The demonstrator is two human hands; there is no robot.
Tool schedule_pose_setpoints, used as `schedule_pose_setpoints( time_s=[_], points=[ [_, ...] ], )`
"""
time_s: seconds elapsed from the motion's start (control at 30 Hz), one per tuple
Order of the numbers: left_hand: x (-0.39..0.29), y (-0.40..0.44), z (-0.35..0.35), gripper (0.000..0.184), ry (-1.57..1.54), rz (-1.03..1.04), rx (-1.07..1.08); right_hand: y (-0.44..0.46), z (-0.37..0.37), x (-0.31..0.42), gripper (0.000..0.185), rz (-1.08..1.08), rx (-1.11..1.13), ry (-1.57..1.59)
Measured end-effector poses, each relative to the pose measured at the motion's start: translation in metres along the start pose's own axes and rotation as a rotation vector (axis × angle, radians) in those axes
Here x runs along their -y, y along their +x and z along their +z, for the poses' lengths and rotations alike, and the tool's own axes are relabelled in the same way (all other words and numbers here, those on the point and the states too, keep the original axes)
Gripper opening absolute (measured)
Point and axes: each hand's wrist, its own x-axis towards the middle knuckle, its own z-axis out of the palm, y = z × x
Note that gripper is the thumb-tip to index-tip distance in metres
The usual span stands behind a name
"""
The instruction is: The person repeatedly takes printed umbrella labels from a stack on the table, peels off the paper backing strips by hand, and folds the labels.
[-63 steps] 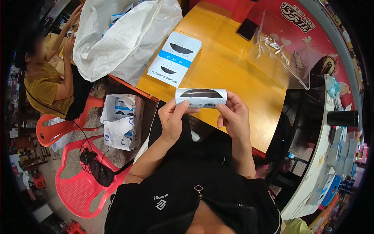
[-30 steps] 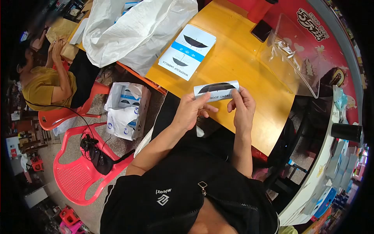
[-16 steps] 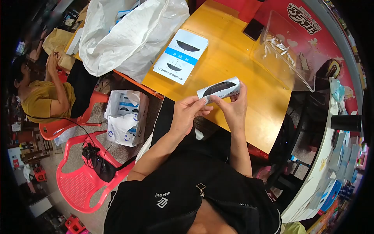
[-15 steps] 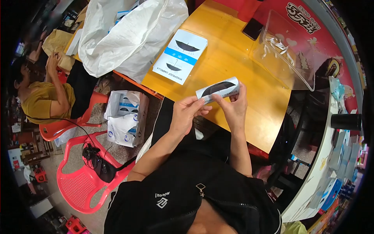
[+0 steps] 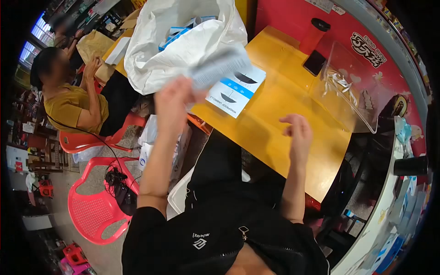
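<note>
My left hand (image 5: 174, 103) is closed on the end of a paper umbrella sleeve (image 5: 220, 68), printed with small text and blurred by motion. It is raised over the table's left edge, close to a big white sack (image 5: 151, 64). My right hand (image 5: 299, 137) hovers above the yellow table (image 5: 279, 91) with its fingers loosely bent and apart, holding nothing. Between the hands and the sack lie flat white sheets (image 5: 236, 94) with a blue band, umbrella drawings and the words "WINDPROOF UMBRELLA". The sleeve partly covers them.
Blue-and-white printed pieces (image 5: 176, 36) lie inside the sack. A clear plastic bin (image 5: 341, 91), a phone (image 5: 314, 62) and a red tumbler (image 5: 315, 35) stand or lie along the table's far right. A pink chair (image 5: 91, 211) with cables is at left; a person (image 5: 73, 101) sits beyond.
My left hand has carried the sleeve left and up toward the sack. My right hand has let go of it and stays over the table. The view has shifted slightly left.
</note>
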Motion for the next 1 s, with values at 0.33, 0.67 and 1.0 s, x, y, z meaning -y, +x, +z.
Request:
schedule_pose_setpoints(
  time_s=[0.33,0.67,1.0],
  points=[
    [-0.045,0.123,-0.055,0.073,0.208,0.23,-0.12,0.011,0.107,-0.063,0.044,-0.81,0.272,-1.144],
    [0.037,-0.043,-0.028,0.027,0.181,0.067,-0.148,0.019,0.102,-0.059,0.024,-0.798,0.4,-1.246],
    [0.087,-0.087,0.057,0.051,-0.87,-0.459,0.367,-0.025,0.05,0.013,0.025,0.24,0.06,0.805]
  ],
)
